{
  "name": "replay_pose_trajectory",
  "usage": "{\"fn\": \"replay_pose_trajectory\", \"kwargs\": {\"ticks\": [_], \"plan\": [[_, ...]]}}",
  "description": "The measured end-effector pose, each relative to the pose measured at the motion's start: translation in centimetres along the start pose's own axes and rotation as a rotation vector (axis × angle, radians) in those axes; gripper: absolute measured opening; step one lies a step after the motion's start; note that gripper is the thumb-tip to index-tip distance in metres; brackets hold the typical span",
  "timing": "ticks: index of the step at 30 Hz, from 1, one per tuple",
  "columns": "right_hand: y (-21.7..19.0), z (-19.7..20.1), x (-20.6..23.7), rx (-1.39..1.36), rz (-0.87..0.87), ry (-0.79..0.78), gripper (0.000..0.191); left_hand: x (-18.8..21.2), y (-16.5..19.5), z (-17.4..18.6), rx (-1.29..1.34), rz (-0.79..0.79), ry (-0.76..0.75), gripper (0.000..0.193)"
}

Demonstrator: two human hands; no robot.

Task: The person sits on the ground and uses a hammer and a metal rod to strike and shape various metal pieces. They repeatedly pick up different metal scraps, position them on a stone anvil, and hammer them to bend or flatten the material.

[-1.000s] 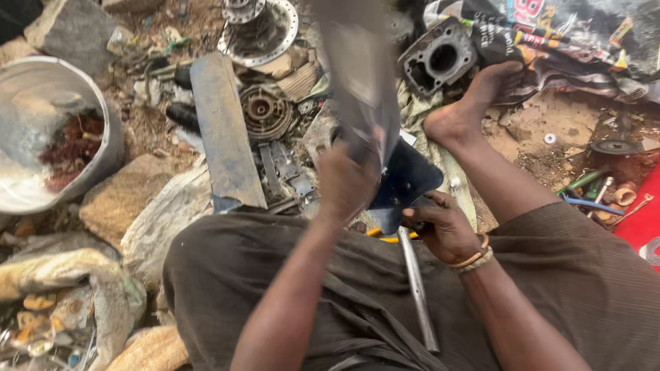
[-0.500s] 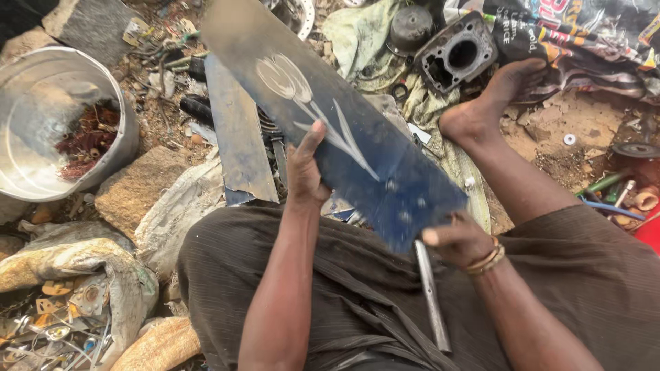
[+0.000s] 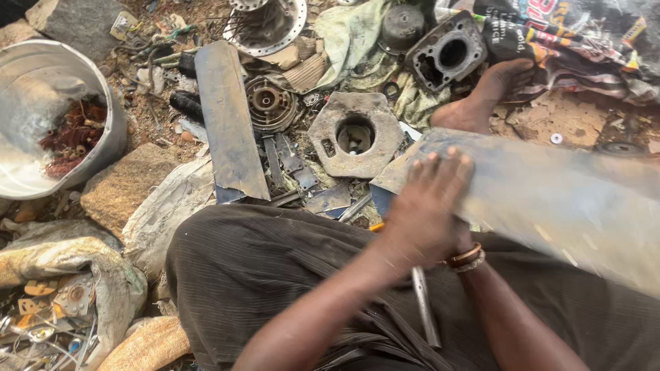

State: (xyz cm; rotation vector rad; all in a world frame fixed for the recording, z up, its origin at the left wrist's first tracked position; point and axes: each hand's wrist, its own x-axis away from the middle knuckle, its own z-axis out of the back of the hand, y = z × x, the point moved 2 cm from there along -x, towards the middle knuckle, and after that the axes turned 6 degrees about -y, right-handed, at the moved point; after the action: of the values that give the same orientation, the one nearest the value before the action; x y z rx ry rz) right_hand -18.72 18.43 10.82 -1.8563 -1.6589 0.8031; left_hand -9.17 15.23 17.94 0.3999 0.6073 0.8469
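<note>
Bare dirt ground is carrying scrap: a flat metal strip and hexagonal casting are lying just beyond the hands, a metal bucket far left.
</note>
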Motion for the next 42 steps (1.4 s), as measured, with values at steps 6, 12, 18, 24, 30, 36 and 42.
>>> {"fn": "replay_pose_trajectory", "kwargs": {"ticks": [6,12,18,24,30,36,42], "plan": [[-0.4,3.2,0.2,-0.036,-0.383,-0.093,0.031,-4.4,-10.7,8.1,0.756,0.881,0.069,0.063],[-1.6,1.4,-0.6,0.064,-0.439,-0.056,0.022,-3.5,-16.4,6.5,1.168,0.819,0.467,0.036],[0.8,3.2,-0.2,0.899,-0.545,0.189,0.025,-1.1,-14.0,1.8,0.229,0.411,0.29,0.033],[4.9,6.9,-0.1,1.995,0.223,-0.238,0.041,0.8,-4.2,-0.6,-0.177,-0.306,0.259,0.036],[0.6,7.2,-1.2,1.629,-0.205,-0.094,0.028,-2.0,-13.7,5.6,0.032,0.232,0.245,0.028],[0.8,6.3,-2.5,1.167,-0.654,-0.22,0.022,-2.0,-30.3,12.8,0.451,0.637,0.311,0.059],[0.6,9.6,-1.8,1.193,-0.753,0.072,0.027,2.2,-38.6,13.9,-0.659,0.834,-0.002,0.022]]}}
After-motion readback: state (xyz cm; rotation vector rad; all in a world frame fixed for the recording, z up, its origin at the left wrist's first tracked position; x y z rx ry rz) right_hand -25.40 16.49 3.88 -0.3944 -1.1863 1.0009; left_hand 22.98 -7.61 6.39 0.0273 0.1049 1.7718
